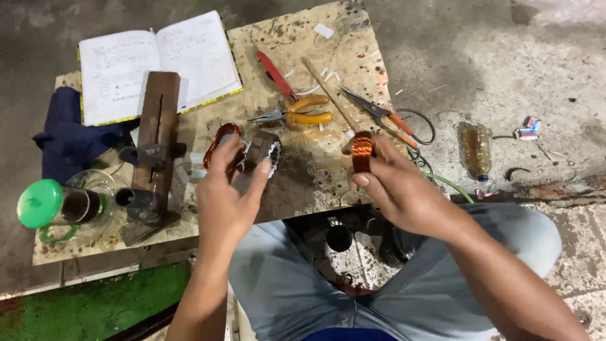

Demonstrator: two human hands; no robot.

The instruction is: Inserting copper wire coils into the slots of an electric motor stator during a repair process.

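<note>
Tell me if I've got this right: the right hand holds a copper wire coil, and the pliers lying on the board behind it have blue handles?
Not quite. The head view shows the right hand holding the copper wire coil, and the pliers do lie on the board behind it, but their handles are orange-yellow, not blue.

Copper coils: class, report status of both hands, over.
Right hand shut on coil. Left hand open over second coil and stator. Pliers lie clear beyond.
</note>
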